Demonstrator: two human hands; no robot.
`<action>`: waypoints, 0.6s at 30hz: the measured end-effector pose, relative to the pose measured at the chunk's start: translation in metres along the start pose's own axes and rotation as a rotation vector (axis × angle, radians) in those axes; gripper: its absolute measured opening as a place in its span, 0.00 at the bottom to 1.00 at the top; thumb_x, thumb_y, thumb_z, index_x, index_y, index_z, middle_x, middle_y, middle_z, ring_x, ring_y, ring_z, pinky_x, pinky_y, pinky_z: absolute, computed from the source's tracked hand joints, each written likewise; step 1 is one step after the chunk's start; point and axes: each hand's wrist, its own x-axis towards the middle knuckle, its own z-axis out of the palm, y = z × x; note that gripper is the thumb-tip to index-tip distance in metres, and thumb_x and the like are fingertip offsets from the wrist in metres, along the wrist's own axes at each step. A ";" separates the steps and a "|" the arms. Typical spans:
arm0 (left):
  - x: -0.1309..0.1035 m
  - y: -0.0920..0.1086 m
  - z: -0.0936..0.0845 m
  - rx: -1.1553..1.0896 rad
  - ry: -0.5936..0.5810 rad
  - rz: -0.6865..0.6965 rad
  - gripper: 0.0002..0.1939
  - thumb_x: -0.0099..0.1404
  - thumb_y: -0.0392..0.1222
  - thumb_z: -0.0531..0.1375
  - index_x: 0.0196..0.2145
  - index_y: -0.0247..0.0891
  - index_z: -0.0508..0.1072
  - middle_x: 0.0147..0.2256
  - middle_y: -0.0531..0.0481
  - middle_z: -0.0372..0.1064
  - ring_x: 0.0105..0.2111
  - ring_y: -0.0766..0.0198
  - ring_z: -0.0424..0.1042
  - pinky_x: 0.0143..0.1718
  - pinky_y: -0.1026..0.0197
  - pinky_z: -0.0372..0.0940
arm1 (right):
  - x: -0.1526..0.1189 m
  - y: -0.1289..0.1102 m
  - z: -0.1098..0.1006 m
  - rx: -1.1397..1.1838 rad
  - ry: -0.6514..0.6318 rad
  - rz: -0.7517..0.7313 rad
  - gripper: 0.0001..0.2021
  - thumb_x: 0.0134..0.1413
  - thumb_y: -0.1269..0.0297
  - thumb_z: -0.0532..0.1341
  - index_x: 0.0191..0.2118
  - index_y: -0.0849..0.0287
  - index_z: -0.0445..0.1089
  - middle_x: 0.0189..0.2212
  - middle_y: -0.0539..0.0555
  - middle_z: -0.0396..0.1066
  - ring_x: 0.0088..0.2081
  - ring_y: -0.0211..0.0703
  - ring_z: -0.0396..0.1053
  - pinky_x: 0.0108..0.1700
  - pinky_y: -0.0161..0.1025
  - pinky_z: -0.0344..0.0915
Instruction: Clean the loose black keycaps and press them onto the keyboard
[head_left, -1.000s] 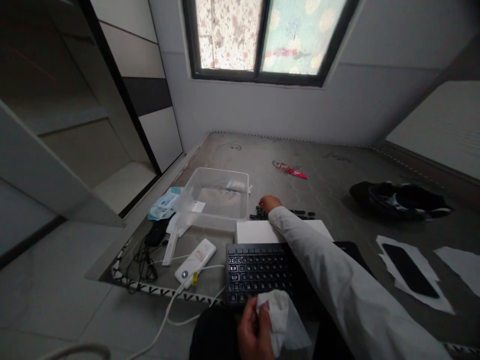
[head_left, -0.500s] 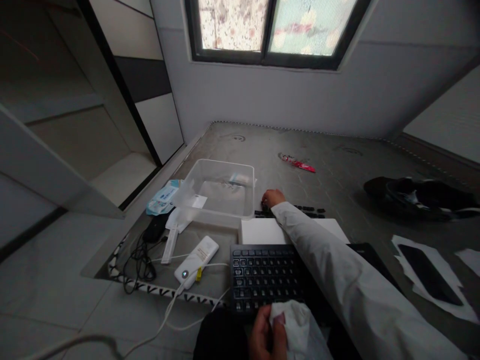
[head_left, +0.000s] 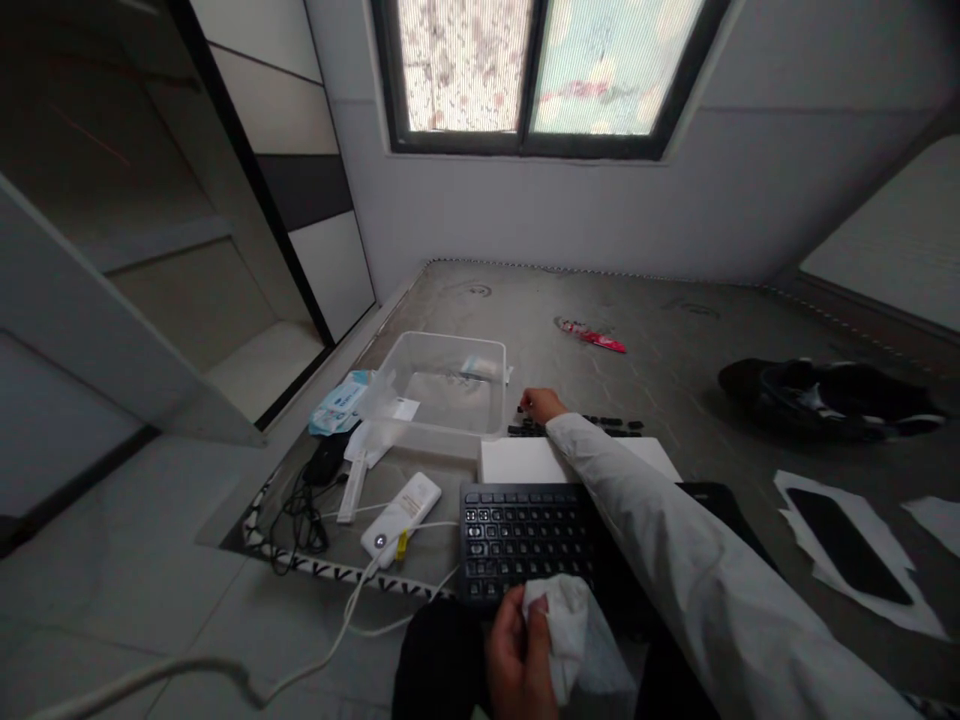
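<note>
The keyboard (head_left: 525, 540) is seen at the lower middle of the frame, flat and dark, its rows of bare sockets dotted with pale, glossy centres. Its right part is crossed by a grey sleeve (head_left: 660, 530), and its near edge is overlapped by a crumpled white cloth (head_left: 566, 615). The cloth is pinched between the thumb and fingers of the left hand (head_left: 517, 650) at bottom centre, with a translucent sheet (head_left: 606, 650) hung beside it. Small black keycaps (head_left: 613, 422) are laid in short rows near the centre, just beyond a flat white box (head_left: 517, 461). They are reached by the right hand (head_left: 544, 404), its fingers curled; whether a keycap is gripped cannot be told, the fingertips being small and dim. A clear bin (head_left: 442, 440) is placed left of that hand.
</note>
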 end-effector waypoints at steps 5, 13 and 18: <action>-0.001 0.007 -0.008 0.021 -0.056 0.046 0.23 0.45 0.52 0.62 0.35 0.33 0.72 0.35 0.42 0.73 0.37 0.54 0.70 0.36 0.63 0.65 | -0.039 -0.015 -0.033 0.067 0.141 -0.011 0.11 0.50 0.68 0.55 0.41 0.57 0.67 0.33 0.52 0.72 0.34 0.37 0.67 0.38 0.33 0.59; -0.022 0.027 -0.006 0.095 -0.144 0.205 0.18 0.48 0.54 0.59 0.23 0.34 0.68 0.20 0.53 0.66 0.23 0.68 0.65 0.24 0.69 0.59 | -0.209 -0.058 -0.111 0.373 0.417 -0.152 0.11 0.52 0.63 0.54 0.41 0.55 0.68 0.35 0.53 0.71 0.35 0.41 0.66 0.42 0.40 0.60; -0.031 0.013 -0.010 0.261 -0.153 0.171 0.24 0.47 0.61 0.55 0.15 0.34 0.64 0.12 0.59 0.52 0.16 0.73 0.53 0.18 0.69 0.49 | -0.336 -0.075 -0.109 0.543 0.566 0.061 0.13 0.52 0.61 0.53 0.42 0.54 0.67 0.38 0.52 0.70 0.40 0.42 0.66 0.43 0.39 0.60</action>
